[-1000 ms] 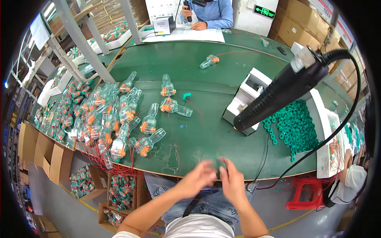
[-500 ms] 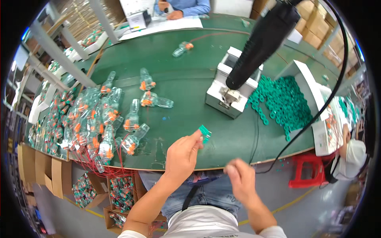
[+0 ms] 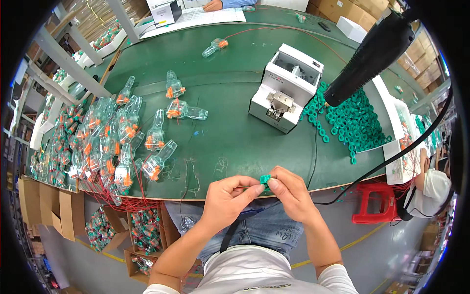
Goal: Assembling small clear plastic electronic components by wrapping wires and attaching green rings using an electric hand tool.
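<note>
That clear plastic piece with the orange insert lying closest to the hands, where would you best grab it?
Probably by the narrow clear neck of the clear plastic piece, coming from above: it lies flat on the green table, neck pointing up-right and free of neighbours, while red wires trail from its orange end.

Brown cardboard boxes [image 3: 46, 210] are seen on the floor at the left, below the green surface [image 3: 235, 142]; some open ones [image 3: 142, 232] are filled with small clear and orange parts. More brown cartons [image 3: 338, 7] are stacked at the far right, with a small white box [image 3: 356, 28] in front of them. White paper sheets [image 3: 205, 17] are laid at the far edge.
</note>
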`<state>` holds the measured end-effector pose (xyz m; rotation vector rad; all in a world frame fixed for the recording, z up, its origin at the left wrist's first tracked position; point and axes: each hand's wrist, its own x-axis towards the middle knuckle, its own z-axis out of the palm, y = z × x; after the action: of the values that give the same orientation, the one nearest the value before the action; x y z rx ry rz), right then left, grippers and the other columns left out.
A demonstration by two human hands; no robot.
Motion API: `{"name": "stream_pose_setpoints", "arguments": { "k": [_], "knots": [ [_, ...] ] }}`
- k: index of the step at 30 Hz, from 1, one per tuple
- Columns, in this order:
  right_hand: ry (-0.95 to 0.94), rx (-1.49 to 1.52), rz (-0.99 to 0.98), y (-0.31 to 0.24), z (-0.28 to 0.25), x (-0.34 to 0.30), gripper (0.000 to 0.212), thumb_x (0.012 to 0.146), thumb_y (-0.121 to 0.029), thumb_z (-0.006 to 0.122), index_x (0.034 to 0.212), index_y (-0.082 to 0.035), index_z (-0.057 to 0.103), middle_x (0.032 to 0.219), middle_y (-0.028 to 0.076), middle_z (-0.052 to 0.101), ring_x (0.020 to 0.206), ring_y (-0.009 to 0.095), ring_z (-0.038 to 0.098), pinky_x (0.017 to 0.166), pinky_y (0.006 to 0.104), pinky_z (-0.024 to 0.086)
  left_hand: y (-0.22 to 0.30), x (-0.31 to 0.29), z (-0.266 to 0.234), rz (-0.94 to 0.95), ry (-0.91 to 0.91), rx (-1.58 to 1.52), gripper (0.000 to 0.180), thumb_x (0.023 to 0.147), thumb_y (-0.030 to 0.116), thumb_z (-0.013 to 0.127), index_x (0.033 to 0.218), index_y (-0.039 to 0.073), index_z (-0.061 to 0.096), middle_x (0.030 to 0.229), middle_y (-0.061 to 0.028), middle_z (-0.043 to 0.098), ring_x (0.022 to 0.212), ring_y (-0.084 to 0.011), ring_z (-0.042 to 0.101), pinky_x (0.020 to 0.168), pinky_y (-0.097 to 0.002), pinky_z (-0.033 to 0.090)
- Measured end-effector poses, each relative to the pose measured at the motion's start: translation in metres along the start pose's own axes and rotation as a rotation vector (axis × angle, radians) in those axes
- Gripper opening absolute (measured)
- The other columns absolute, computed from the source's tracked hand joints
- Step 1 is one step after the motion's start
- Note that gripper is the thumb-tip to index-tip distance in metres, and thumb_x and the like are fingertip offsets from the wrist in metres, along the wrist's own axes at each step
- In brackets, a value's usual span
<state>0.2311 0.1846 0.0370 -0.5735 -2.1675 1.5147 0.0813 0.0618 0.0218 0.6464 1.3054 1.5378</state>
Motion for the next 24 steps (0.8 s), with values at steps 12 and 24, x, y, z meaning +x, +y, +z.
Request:
{"name": "stream_pose_setpoints", "arguments": {
  "k": [12,24],
  "knots": [
    [-0.238,0.423,0.502,0.002,-0.009,0.000,0.033,0.100,-0.036,0.058,0.094,-0.005,0.063,0.070,-0.001,0.055,0.057,0.006,0.047,0.047,0.0235,0.033,0.002,-0.003,-0.006,0.111,-0.043,0.306,0.016,0.096,0.013,0.068,0.099,-0.002,0.072,0.089,-0.0073,0.074,0.078,-0.0087,0.068,0.070,-0.0246,0.055],
    [-0.217,0.598,0.562,0.003,-0.006,0.006,0.038,0.097,-0.040,0.057,0.096,-0.002,0.065,0.082,0.006,0.065,0.056,0.009,0.054,0.042,0.0233,0.034,0.014,-0.003,-0.009,-0.045,-0.096,0.129,0.020,0.096,0.013,0.067,0.104,-0.005,0.070,0.087,-0.0080,0.074,0.078,-0.0075,0.067,0.070,-0.0241,0.054]
  ]
}}
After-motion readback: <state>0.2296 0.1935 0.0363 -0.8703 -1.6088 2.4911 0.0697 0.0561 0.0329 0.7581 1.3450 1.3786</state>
